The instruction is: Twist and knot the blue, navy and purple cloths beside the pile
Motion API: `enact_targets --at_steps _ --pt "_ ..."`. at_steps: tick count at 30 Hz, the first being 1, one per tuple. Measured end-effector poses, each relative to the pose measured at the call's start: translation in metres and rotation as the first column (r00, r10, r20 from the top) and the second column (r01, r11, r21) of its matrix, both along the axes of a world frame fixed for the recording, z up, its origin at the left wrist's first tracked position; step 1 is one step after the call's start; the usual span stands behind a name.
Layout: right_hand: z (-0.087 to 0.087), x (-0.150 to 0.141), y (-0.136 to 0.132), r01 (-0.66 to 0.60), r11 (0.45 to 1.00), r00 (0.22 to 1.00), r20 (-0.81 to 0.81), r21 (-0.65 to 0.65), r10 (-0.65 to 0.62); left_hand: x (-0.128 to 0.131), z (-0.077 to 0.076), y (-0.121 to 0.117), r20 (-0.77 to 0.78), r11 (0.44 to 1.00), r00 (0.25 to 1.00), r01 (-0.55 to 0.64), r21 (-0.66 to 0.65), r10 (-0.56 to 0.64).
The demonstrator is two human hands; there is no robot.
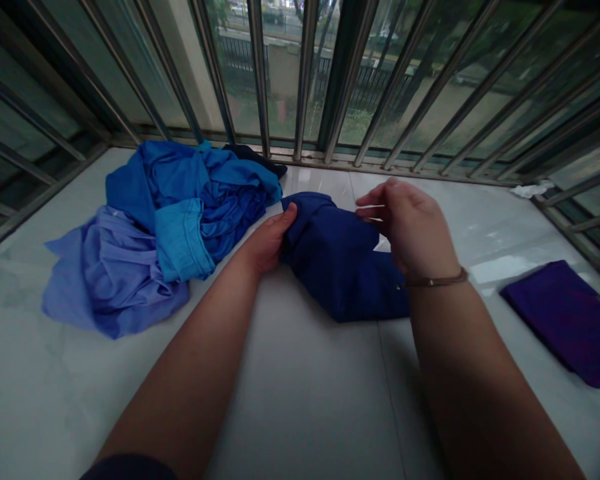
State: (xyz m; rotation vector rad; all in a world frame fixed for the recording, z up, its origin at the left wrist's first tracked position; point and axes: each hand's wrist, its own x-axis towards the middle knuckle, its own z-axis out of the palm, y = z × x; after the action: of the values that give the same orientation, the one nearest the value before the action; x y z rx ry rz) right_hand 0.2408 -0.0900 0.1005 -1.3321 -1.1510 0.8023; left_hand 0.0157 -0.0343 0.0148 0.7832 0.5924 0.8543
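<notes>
My left hand point(270, 241) grips navy cloth point(333, 263) between my hands, likely steadying it | right hand point(414, 227) half-open, empty

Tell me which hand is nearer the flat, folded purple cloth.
Right. The right hand is left of the purple cloth, at the rumpled navy fabric's right side; the left hand, farther left, holds the fabric's left edge.
</notes>
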Motion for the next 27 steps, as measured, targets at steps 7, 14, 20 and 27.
enact_targets --at_steps 7,14,20,27 --pt "-0.011 -0.029 -0.017 -0.136 0.972 0.459 0.857 -0.193 0.234 0.000 -0.008 -0.008 0.017 0.972 0.972 0.235 -0.002 -0.235" --pt "-0.003 -0.026 -0.012 -0.150 0.962 0.463 0.844 -0.226 0.271 0.003 -0.003 -0.001 0.053 0.999 0.997 0.052 -0.009 -0.052" --pt "0.005 -0.019 -0.011 -0.127 0.970 0.607 0.757 -0.208 0.241 0.000 -0.002 0.005 0.149 0.994 0.983 -0.107 0.002 0.106" --pt "-0.006 -0.036 -0.020 -0.079 0.973 0.517 0.826 -0.216 0.225 -0.004 -0.003 -0.007 0.103 0.981 0.977 0.193 -0.025 -0.189"
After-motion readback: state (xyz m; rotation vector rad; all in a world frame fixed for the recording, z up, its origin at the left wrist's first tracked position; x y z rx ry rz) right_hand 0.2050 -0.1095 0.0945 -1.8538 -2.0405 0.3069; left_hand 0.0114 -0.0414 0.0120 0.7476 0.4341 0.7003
